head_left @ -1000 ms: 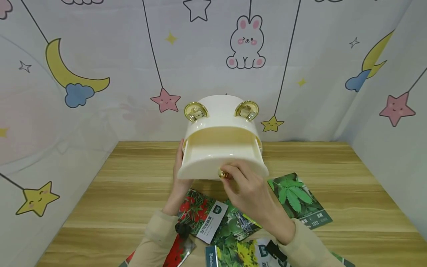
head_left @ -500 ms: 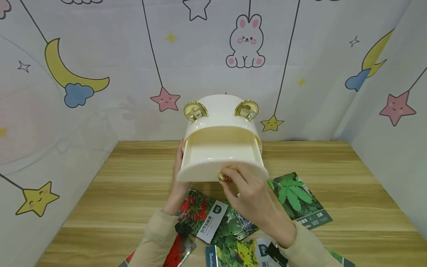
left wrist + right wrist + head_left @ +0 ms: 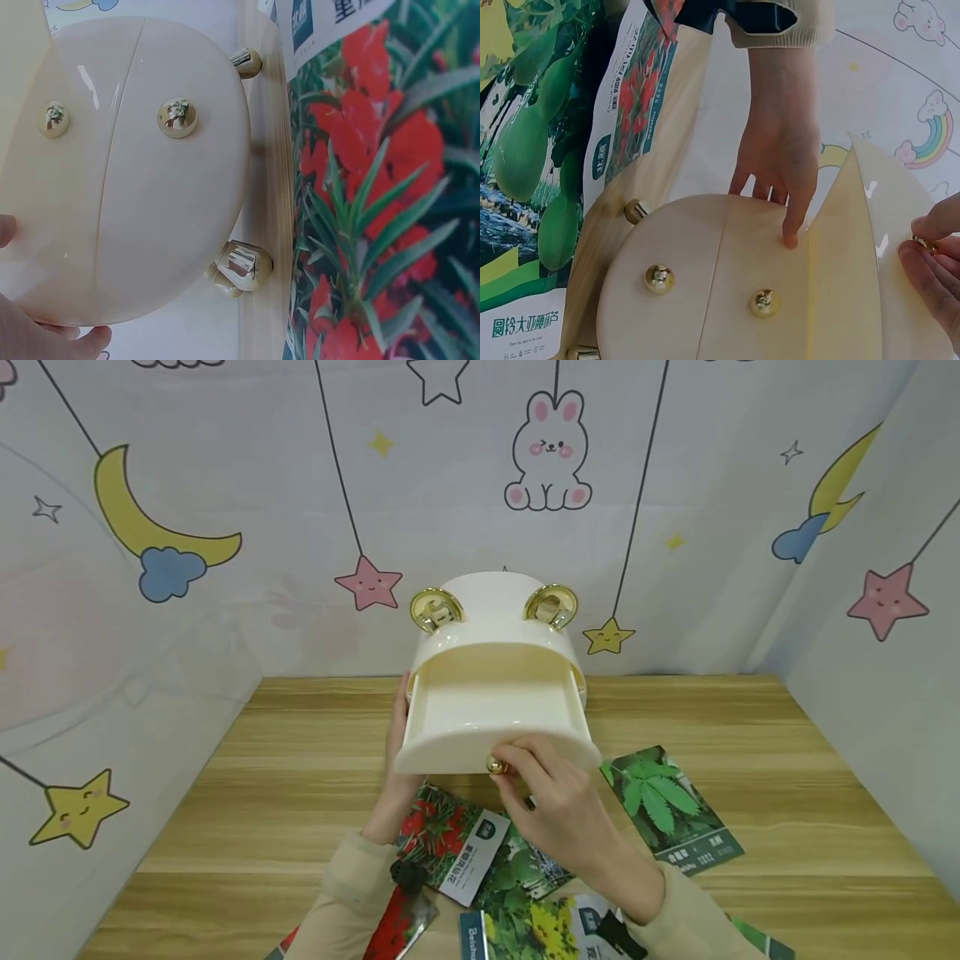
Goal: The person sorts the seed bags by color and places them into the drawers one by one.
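The small cabinet of glossy cream-white plastic, with two golden round ears [image 3: 551, 607] on top [image 3: 491, 602], stands at the far middle of the wood-grain table [image 3: 787, 768]. Its wide cream top drawer with curved front [image 3: 446, 753] is pulled out toward the near side, so I judge that the opening is mostly done. Inside it, the visible floor shows bare cream.

The right hand [image 3: 558, 810] pinches the shiny golden ball knob [image 3: 496, 765] of this drawer between thumb and fingers; the knob is not yet released. The left hand [image 3: 780, 142] lies along the left side of the cabinet with rather straight fingers, the thumb resting on the front, probably to steady it. Below, two cream lower drawers [image 3: 667, 322] are closed, each with a golden knob.

A glossy packet with red flowers and white label [image 3: 453, 843] lies nearer, another with a green leaf [image 3: 667, 806] lies to the right, and one with yellow flowers [image 3: 553, 928] lies at the near edge of view. No hand holds any packet.
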Available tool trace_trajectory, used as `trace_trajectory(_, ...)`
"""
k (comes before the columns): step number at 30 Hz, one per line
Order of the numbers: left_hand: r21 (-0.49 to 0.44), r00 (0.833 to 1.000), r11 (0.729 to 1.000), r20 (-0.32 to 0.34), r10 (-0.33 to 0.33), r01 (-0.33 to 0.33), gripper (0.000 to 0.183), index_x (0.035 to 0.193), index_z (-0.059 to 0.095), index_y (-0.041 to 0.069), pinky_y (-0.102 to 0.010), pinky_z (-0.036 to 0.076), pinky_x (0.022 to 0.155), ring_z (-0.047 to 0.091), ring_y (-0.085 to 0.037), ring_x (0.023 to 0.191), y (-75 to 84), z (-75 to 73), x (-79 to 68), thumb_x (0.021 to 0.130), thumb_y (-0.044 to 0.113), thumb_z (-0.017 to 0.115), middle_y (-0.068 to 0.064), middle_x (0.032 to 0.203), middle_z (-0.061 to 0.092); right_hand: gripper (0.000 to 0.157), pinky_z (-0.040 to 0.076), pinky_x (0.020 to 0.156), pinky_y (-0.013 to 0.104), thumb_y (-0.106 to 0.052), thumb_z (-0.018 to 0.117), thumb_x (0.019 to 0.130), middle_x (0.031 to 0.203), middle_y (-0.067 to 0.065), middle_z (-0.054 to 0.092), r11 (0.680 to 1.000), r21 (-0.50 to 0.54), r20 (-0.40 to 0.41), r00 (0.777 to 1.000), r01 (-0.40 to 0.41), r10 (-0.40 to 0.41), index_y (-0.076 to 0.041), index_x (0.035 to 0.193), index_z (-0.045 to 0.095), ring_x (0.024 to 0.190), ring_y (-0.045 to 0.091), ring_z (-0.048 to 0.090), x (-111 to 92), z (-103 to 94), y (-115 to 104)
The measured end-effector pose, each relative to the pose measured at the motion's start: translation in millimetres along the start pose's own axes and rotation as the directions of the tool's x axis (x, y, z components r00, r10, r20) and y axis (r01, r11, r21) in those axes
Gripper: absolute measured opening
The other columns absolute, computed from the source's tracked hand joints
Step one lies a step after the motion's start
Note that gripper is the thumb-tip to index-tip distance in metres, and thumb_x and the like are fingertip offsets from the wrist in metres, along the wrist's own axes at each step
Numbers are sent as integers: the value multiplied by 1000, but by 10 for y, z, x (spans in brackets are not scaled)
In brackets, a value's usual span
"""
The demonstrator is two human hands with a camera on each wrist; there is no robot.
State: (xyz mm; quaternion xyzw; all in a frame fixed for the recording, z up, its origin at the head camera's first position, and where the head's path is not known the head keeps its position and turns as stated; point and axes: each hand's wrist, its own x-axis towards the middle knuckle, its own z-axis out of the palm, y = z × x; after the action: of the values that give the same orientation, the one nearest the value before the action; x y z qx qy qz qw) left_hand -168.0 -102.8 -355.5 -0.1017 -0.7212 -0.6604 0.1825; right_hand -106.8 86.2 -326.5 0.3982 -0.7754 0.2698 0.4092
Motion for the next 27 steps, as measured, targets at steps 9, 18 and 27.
trace_trajectory(9,-12,998,998,-6,57,-57,66,143,16,-4,-29,34,105,40,-28,124,-24,2,-12,84,-5,46,-26,143,31,21,49,64,11,-7,66,78,92,5,57,1000,-24,18,1000,-1,1,-1,98,62,73,9,57,-32,-7,-32)
trace_trajectory(18,-71,991,988,-4,136,-136,63,145,18,5,-39,35,107,44,-24,123,-208,-8,9,89,5,48,-20,143,35,21,50,65,10,-5,65,78,92,6,58,1000,-21,2,1000,20,-20,0,98,62,73,9,57,-43,-12,-54)
trace_trajectory(27,-39,1000,999,22,-21,21,65,145,11,-2,-43,28,111,33,-35,131,15,-8,-10,89,-4,43,-21,148,26,19,49,63,12,-6,63,79,91,6,58,999,-42,-3,999,32,-32,-1,98,63,73,9,56,-61,-11,-68)
